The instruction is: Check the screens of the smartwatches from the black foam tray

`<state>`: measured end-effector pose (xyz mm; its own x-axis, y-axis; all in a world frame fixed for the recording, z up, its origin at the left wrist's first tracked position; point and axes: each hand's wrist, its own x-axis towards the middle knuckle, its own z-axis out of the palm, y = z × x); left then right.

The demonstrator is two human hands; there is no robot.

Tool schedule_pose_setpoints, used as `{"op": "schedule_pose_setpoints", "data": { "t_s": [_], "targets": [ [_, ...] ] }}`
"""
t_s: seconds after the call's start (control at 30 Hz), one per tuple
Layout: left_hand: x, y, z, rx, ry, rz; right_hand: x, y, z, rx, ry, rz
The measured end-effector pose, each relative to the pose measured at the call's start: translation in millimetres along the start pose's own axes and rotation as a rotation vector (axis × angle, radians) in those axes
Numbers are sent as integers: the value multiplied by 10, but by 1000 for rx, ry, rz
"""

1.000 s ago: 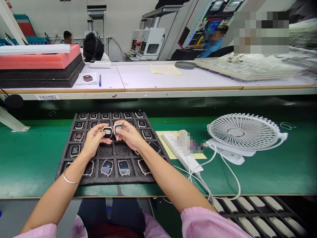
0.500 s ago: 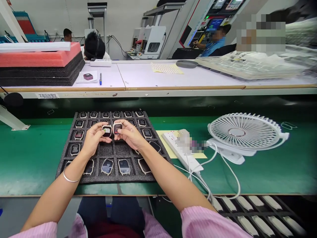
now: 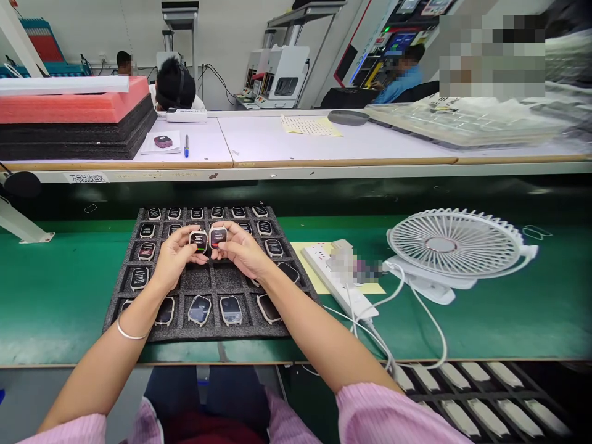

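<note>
The left hand (image 3: 174, 260) grips one watch (image 3: 198, 239), the right hand (image 3: 244, 253) a second watch (image 3: 217, 235), above one tray (image 3: 226, 282).

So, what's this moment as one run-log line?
left hand: holds strapless watch | right hand: holds second strapless watch | beneath: foam tray with more watches | right of tray: power strip, fan

Watch-screen text (image 3: 198, 239): too small | wrapped trays (image 3: 467, 123): blurred | foam stack (image 3: 69, 111): cut off

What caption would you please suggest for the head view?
Left hand and right hand each hold a watch over a foam tray, with a fan to the right.
</note>
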<state>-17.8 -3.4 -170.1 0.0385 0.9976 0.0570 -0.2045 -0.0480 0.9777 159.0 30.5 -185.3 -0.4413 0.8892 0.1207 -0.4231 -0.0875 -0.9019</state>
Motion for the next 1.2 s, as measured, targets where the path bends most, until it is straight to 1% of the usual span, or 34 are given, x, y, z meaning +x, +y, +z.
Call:
{"op": "schedule_pose_setpoints", "data": {
  "t_s": [0.2,0.27,0.33,0.37,0.4,0.5,0.53,0.6,0.63,0.67,0.7,0.73,0.77,0.8,0.83,0.87,0.9,0.93,0.97,1.0,1.07,1.1,1.13,1.2],
  "targets": [
    [15,6,-11,17,-6,0,6,5,-12,-1,12,0],
    [15,70,10,12,1,21,6,-15,-20,0,17,0],
    [-65,200,76,-29,-53,35,3,-41,-22,16,24,2],
    [-153,285,129,-72,-131,28,1,-52,-19,25,26,6],
    [-274,377,194,-117,-242,13,-2,-61,-14,31,22,12],
    [-778,635,420,-348,-682,-76,-12,-72,13,25,-15,17],
    [-950,704,486,-399,-783,-153,-20,-80,25,22,-30,11],
    [-1208,813,567,-453,-864,-249,-62,-128,53,35,-83,-9],
    [-1272,857,573,-466,-852,-249,-101,-175,72,51,-133,-12],
    [-1284,898,557,-462,-831,-230,-158,-240,96,70,-208,-2],
    [-1247,938,519,-447,-778,-191,-232,-321,127,94,-317,15],
    [-1164,977,466,-438,-729,-122,-323,-415,167,113,-429,48],
    [-1047,1014,404,-399,-668,-56,-425,-516,218,125,-568,100],
    [-906,1046,340,-354,-512,32,-533,-616,278,148,-703,124],
    [-753,1066,282,-307,-359,133,-637,-710,344,140,-807,136],
    [-599,1069,234,-255,-242,209,-729,-792,414,100,-871,136],
    [-453,1053,201,-204,-161,242,-800,-860,480,68,-940,99],
    [-321,1016,181,-160,-116,239,-844,-913,537,58,-1005,42],
    [-207,960,175,-131,-94,225,-856,-950,579,36,-1043,5],
    [-111,888,179,-113,-81,210,-837,-972,599,18,-1065,-24],
    [31,720,200,-56,-73,193,-714,-971,567,-11,-1034,-13],
    [81,633,212,-29,-55,218,-620,-948,516,-8,-945,16],
    [121,551,220,-4,-38,233,-511,-911,448,21,-831,34],
    [177,405,222,37,-1,251,-280,-793,281,85,-567,6]
  ]
}}
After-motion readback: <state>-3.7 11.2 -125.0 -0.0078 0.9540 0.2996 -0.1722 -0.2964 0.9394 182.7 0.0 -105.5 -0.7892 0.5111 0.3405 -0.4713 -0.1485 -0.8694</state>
